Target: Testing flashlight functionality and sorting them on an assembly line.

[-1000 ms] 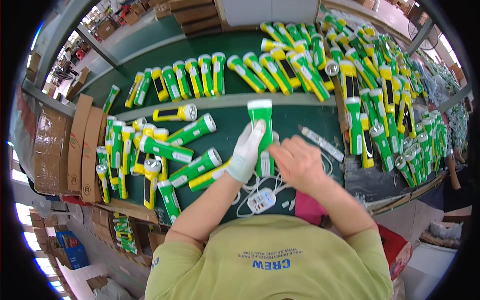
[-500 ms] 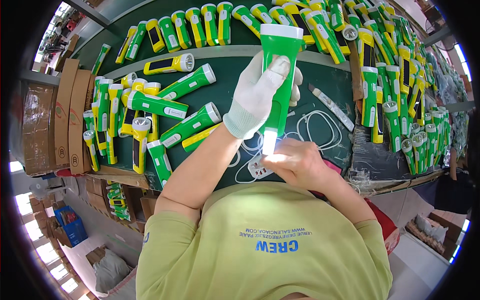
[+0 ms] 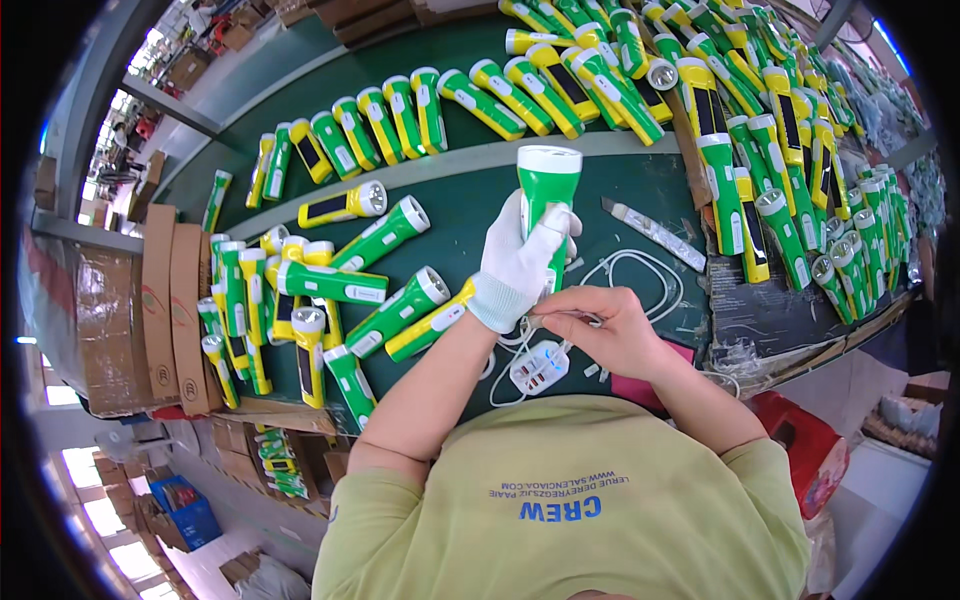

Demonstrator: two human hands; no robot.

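In my left hand (image 3: 515,262), which wears a white knitted glove, is a green flashlight (image 3: 548,187) with a white head. The fingers wrap round its body; the head points away from me and the tail end toward me. Close to the tail end, my bare right hand (image 3: 610,325) is closed in a pinch, thumb against fingers. What it pinches is too small to make out. Just below the hands lies a white power strip (image 3: 540,368) with a blue glow and white cables (image 3: 660,280) around it.
Several green and yellow flashlights (image 3: 345,287) lie piled at the left; more stand in a row (image 3: 365,125) along the back and crowd the right side (image 3: 790,200). A box cutter (image 3: 655,235) lies right of my hands. Cardboard boxes (image 3: 160,300) edge the table's left.
The bright white light at the flashlight's tail end no longer shows. The flashlight and both hands are lower relative to the table, and the whole view has shifted and tilted.
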